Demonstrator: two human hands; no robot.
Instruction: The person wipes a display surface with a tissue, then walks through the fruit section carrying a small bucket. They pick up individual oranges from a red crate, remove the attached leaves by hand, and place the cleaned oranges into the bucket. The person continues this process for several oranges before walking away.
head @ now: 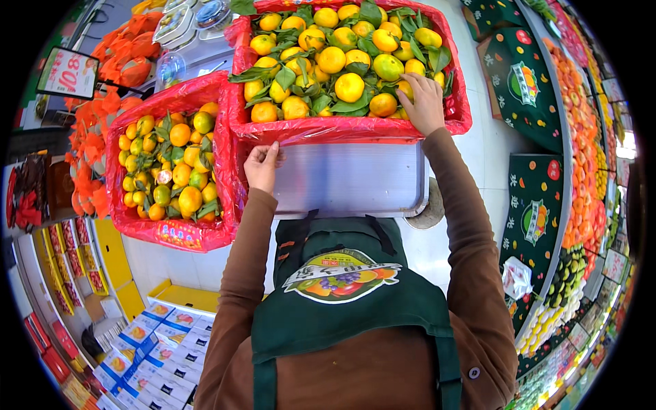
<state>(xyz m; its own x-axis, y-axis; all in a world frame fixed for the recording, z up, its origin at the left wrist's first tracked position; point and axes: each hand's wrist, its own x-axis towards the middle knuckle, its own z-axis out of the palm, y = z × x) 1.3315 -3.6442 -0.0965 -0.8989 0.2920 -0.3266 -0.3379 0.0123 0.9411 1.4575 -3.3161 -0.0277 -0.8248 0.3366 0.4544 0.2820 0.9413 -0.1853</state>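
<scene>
A large crate of leafy mandarins (349, 87), lined with red plastic film, stands at the top centre. My right hand (424, 102) reaches over its near right rim, with the fingertips at a mandarin (405, 90); whether they grip it I cannot tell. My left hand (264, 163) is by the crate's near left corner, with thumb and fingers pinched together at the edge of the red film (287, 134). To the left, a smaller red-lined crate (169, 237) holds more mandarins, one of which looks peeled or cut (164, 177).
A metal-topped table (348, 179) lies between my body and the large crate. Orange-wrapped fruit (92, 148) and a price sign (68, 73) stand at the left. Boxed goods (159, 353) are stacked at lower left. Fruit displays with green cloth fronts (535, 205) line the right.
</scene>
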